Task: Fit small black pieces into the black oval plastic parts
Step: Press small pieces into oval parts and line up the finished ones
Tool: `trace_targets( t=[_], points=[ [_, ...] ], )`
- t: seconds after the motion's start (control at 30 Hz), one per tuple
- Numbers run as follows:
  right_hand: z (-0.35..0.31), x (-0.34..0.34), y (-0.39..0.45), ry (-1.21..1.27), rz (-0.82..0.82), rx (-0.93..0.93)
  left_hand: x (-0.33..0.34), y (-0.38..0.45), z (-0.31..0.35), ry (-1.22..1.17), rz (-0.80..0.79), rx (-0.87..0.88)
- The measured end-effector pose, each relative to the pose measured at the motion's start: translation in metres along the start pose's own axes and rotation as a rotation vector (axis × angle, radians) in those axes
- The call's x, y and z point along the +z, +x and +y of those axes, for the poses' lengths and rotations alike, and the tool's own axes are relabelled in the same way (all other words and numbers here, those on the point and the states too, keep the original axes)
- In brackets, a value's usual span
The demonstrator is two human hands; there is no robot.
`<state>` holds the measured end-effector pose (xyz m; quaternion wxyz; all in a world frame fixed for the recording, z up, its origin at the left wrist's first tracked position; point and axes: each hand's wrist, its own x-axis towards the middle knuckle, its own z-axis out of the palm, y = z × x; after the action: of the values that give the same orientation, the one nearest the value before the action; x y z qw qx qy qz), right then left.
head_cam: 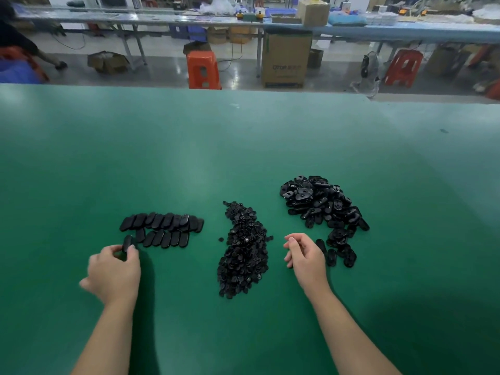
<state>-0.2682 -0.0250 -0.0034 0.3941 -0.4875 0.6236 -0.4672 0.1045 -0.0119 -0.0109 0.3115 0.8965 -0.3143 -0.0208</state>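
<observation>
1. Head view: on the green desk (243, 147), no container holds the parts; they lie in loose groups toward the near edge.
2. The left hand (113, 274) pinches one black oval part (127, 243) in its fingertip grip, just beside two neat rows of oval parts (162, 230).
3. A heap of small black pieces (244, 253) lies mid-desk.
4. The right hand (305, 257), fingers loosely curled and seemingly holding nothing, rests between that heap and the pile of loose oval parts (322, 204).
</observation>
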Motion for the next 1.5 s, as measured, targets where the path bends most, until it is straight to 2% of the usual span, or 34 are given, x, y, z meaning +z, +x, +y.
trace_targets(
  t=[0.2, 0.3, 0.43, 1.13, 1.3, 1.5],
  points=[
    [-0.001, 0.001, -0.001, -0.029, 0.006, -0.005, -0.001, 0.012, 0.003, -0.002, -0.036, 0.024],
    [-0.001, 0.001, -0.001, -0.030, 0.008, -0.009, -0.001, 0.007, 0.008, -0.046, -0.027, 0.166],
    [-0.002, 0.002, 0.000, -0.035, 0.006, -0.012, 0.002, -0.003, 0.014, 0.053, -0.064, 0.295],
    [0.001, 0.001, 0.000, -0.043, 0.003, -0.023, 0.001, -0.008, 0.010, 0.144, -0.004, 0.354],
    [0.001, 0.002, 0.000, -0.039, 0.001, -0.021, 0.000, -0.010, 0.011, 0.139, -0.003, 0.253],
    [0.001, 0.001, 0.000, -0.035, 0.000, -0.019, 0.002, -0.010, 0.016, 0.133, -0.031, 0.332]
  ],
)
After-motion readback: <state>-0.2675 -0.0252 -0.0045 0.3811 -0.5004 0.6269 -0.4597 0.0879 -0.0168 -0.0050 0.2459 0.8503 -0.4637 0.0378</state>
